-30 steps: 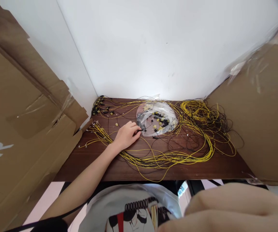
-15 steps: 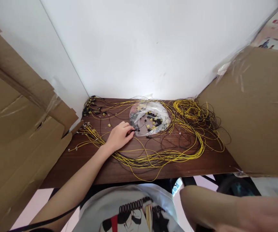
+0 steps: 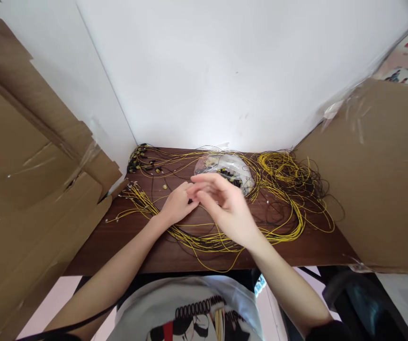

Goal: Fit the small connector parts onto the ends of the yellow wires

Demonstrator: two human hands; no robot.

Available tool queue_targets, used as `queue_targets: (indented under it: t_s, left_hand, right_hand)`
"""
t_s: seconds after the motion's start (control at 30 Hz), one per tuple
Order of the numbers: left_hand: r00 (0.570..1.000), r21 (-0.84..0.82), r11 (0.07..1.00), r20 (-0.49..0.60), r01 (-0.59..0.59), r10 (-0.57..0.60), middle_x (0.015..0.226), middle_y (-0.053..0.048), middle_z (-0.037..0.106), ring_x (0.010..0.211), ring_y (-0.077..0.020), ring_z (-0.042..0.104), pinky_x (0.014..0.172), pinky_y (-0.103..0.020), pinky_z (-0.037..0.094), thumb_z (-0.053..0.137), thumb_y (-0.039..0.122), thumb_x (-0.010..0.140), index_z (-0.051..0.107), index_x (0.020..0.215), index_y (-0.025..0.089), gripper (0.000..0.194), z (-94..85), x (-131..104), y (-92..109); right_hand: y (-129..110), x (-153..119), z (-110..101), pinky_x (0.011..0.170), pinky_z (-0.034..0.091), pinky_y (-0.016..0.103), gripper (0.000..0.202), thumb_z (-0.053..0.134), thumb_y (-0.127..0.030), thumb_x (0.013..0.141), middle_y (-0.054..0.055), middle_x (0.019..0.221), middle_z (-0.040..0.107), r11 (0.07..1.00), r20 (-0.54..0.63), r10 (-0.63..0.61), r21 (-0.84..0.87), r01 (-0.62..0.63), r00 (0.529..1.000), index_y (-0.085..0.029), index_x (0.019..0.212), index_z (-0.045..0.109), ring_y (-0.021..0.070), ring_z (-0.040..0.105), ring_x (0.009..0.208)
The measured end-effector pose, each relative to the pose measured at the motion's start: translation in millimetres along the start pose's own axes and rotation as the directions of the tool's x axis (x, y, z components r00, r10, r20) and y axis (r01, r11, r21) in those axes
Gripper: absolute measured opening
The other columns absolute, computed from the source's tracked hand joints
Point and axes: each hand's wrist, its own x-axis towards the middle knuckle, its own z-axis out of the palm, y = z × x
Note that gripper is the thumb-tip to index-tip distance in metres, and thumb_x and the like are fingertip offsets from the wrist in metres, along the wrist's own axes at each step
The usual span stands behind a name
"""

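My left hand rests low over the brown table with its fingers closed on a small dark piece, largely hidden. Just right of it, my right hand hangs with fingers curved and apart, slightly blurred, its fingertips close to the left ones; no object shows in it. Behind the hands lies a clear plastic bag with small black and yellow parts. A long bundle of yellow and black wires curves in front of both hands. Its white-tipped ends lie at the left.
A tangled coil of yellow wire lies at the back right. Black connectors sit in the back left corner. Cardboard walls stand at the left and right, and a white wall rises behind the table.
My right hand has come from the lower right edge up over the table, beside my left hand. The left hand stays nearly in place. The view has shifted slightly.
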Motion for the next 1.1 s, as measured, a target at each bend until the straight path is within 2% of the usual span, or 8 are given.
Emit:
queue_targets:
  t_s: [0.17,0.27,0.4,0.5,0.63,0.77,0.9,1.1]
  left_hand:
    - [0.991,0.071,0.99,-0.041,-0.122,0.126,0.092,-0.007,0.06,0.093,-0.0209,0.052,0.081,-0.034,0.045,0.05,0.018,0.082,0.062,0.085,0.016,0.013,2.3,0.3,-3.4]
    - [0.988,0.163,0.976,-0.029,-0.147,0.154,0.08,-0.005,0.057,0.083,-0.0192,0.049,0.074,-0.032,0.043,0.049,0.019,0.084,0.059,0.074,0.017,0.014,-0.3,0.5,-4.5]
    - [0.982,0.227,0.956,0.002,-0.186,0.191,0.079,-0.004,0.057,0.08,-0.0186,0.047,0.073,-0.032,0.039,0.048,0.02,0.085,0.06,0.076,0.017,0.014,-5.3,1.5,-5.3]
    - [0.982,0.263,0.947,-0.003,-0.183,0.19,0.08,-0.004,0.059,0.082,-0.0196,0.047,0.072,-0.033,0.036,0.049,0.022,0.086,0.062,0.084,0.017,0.015,-8.0,2.0,-6.0]
    - [0.983,0.263,0.95,-0.028,-0.168,0.181,0.082,-0.004,0.062,0.086,-0.0208,0.047,0.076,-0.036,0.033,0.049,0.022,0.085,0.064,0.092,0.02,0.017,-9.5,1.6,-6.0]
    - [0.979,0.232,0.959,-0.082,-0.162,0.186,0.092,-0.004,0.064,0.095,-0.0215,0.047,0.085,-0.039,0.032,0.051,0.021,0.084,0.065,0.093,0.022,0.016,-9.6,1.1,-2.9]
    - [0.944,0.214,0.971,-0.284,-0.108,0.167,0.111,-0.005,0.059,0.109,-0.023,0.044,0.091,-0.042,0.031,0.053,0.016,0.082,0.063,0.1,0.024,0.022,-10.8,0.2,3.5]
    - [0.87,0.228,0.972,-0.468,-0.05,0.155,0.11,-0.004,0.058,0.106,-0.0236,0.046,0.089,-0.044,0.033,0.051,0.008,0.079,0.067,0.077,0.024,0.023,-14.2,-3.0,7.9]
  right_hand:
    - [55.3,15.5,-2.0,0.088,0.046,0.035,0.022,0.047,-0.01,0.081,0.008,0.1,0.063,0.91,-0.032,-0.066,-0.412,0.048,0.997,-0.016,0.099,0.059,0.0189,0.058,0.096]
    - [79.3,19.7,-6.5,0.081,0.05,0.035,0.023,0.048,-0.009,0.079,0.008,0.098,0.062,0.877,-0.063,-0.016,-0.479,-0.016,0.998,-0.016,0.099,0.059,0.019,0.059,0.088]
    - [97.3,17.1,-13.6,0.048,0.052,0.023,0.023,0.057,-0.018,0.077,0.007,0.095,0.062,0.928,-0.078,0.24,-0.274,-0.252,0.968,-0.015,0.1,0.058,0.0118,0.061,0.061]
    - [105.7,13.6,-20.2,0.035,0.046,0.018,0.025,0.063,-0.027,0.075,0.006,0.085,0.064,0.925,-0.035,0.357,-0.125,-0.359,0.933,-0.013,0.095,0.06,0.0074,0.056,0.046]
    - [112.0,10.5,-26.1,0.033,0.044,0.016,0.026,0.069,-0.032,0.07,0.003,0.061,0.062,0.9,0.046,0.435,-0.06,-0.432,0.899,-0.01,0.084,0.064,0.0078,0.053,0.041]
    - [111.5,11.4,-25.9,0.034,0.046,0.017,0.024,0.072,-0.03,0.066,0.0,0.053,0.058,0.87,0.086,0.49,0.004,-0.493,0.867,-0.01,0.078,0.066,0.0074,0.051,0.04]
    - [105.2,14.8,-23.1,0.034,0.048,0.018,0.024,0.075,-0.028,0.061,-0.001,0.056,0.058,0.847,0.011,0.511,0.163,-0.506,0.859,-0.011,0.074,0.063,0.008,0.053,0.042]
    - [95.9,18.6,-22.3,0.05,0.053,0.02,0.026,0.078,-0.022,0.059,-0.001,0.062,0.061,0.695,-0.036,0.566,0.557,-0.454,0.823,-0.013,0.076,0.061,0.0096,0.06,0.054]
